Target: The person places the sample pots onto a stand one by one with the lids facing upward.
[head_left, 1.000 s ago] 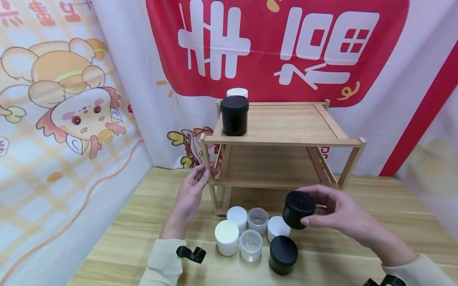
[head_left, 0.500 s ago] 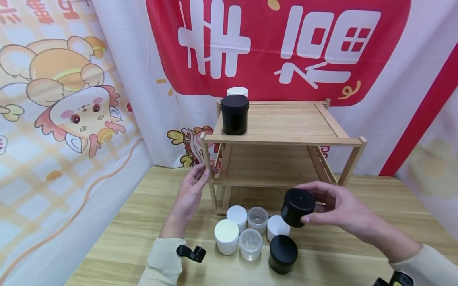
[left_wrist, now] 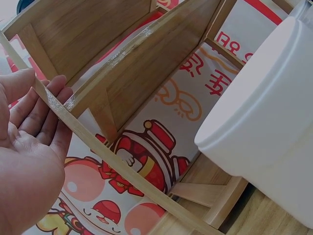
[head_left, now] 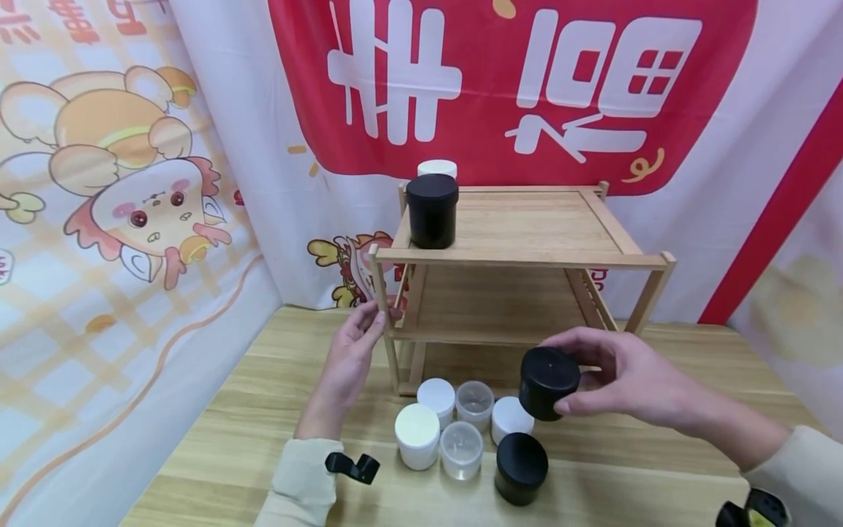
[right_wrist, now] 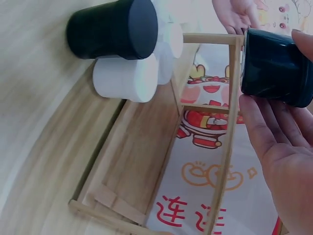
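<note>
Black jar in hand (head_left: pixel 549 384): raised above the table (head_left: pixel 230 454), in front of the wooden rack (head_left: pixel 527 260) and over the right side of the jar group; its long axis runs near upright, slightly tilted. Which end wears the lid is hard to tell from here.
Left hand (head_left: pixel 352 348): thumb and fingers close on the rack's front left post (head_left: pixel 393 366), thumb on the near side, fingers behind; it is well apart from the raised jar.
White pair: one white jar (head_left: pixel 418 439) stands near the person, another (head_left: pixel 436 395) just behind it, both lids on.
Top shelf: a taller black jar (head_left: pixel 432 212) stands upright at the front left corner, a white lid (head_left: pixel 437 168) showing behind it.
Clear cups: one (head_left: pixel 461 451) in front, one (head_left: pixel 474 401) farther back, both beside the white pair.
Third white jar (head_left: pixel 510 419): right of the cups, partly hidden by the raised jar.
Standing black jar (head_left: pixel 520 472): upright on the table, nearest the person on this side.
Right hand (head_left: pixel 612 373): grips the raised jar from its right, thumb in front and fingers behind, so the jar lies to the left of the palm, between the fingertips.
</note>
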Motion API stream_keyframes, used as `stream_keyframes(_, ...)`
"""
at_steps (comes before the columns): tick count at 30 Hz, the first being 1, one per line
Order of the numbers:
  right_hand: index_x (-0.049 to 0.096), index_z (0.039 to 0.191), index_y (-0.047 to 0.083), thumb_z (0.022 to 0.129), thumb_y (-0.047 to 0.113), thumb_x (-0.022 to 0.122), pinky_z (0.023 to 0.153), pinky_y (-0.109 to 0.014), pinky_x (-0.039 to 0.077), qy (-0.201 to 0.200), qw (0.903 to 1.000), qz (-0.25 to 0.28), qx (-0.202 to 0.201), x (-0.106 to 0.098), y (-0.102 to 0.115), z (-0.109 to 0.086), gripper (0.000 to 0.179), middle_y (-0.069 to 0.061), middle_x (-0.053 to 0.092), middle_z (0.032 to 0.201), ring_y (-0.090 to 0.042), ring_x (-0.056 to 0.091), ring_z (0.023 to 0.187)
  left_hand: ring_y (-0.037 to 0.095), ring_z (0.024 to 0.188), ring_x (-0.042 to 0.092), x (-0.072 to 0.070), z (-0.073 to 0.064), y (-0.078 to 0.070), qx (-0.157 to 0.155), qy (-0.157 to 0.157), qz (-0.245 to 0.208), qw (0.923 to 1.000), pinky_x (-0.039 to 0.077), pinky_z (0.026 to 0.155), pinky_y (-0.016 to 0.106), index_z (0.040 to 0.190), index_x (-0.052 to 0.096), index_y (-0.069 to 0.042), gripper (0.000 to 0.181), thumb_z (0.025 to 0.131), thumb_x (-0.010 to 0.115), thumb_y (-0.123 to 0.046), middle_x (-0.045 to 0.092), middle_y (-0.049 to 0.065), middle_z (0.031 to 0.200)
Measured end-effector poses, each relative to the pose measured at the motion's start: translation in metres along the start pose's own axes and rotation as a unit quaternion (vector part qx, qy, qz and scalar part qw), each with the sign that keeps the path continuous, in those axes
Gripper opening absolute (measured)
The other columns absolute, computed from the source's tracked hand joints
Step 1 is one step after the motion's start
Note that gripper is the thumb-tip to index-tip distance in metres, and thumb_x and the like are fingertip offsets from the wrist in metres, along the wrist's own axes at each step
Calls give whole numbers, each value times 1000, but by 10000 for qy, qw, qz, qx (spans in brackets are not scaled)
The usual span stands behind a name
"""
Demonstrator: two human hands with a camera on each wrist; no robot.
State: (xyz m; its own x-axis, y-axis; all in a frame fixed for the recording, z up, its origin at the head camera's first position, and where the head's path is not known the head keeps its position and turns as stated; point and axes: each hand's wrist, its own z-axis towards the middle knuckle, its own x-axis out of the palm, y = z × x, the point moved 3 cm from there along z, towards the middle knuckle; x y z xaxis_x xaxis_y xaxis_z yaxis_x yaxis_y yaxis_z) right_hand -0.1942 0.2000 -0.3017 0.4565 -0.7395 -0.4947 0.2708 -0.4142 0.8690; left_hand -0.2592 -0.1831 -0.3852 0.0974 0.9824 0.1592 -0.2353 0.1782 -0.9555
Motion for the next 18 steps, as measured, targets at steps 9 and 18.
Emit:
stream_keyframes(9, 59, 145, 13, 89, 18, 87, 88, -39, 66, -50, 9997, 134, -181, -5, 19, 1, 63, -17, 70, 135, -33, 69, 115, 21, 146, 48, 1, -1, 0, -65, -18, -35, 10000, 20, 136, 46, 153, 50, -7, 42, 113, 54, -17, 48, 21, 160)
stream_keyframes(18, 61, 145, 17, 87, 20, 89, 87, -37, 66, -184, 9987, -179, -443, -12, 46, 6, 64, -11, 70, 134, -32, 69, 116, 19, 143, 51, 3, -2, -1, 27, -39, -161, 9999, 22, 135, 42, 152, 49, -5, 41, 113, 53, -15, 47, 23, 161)
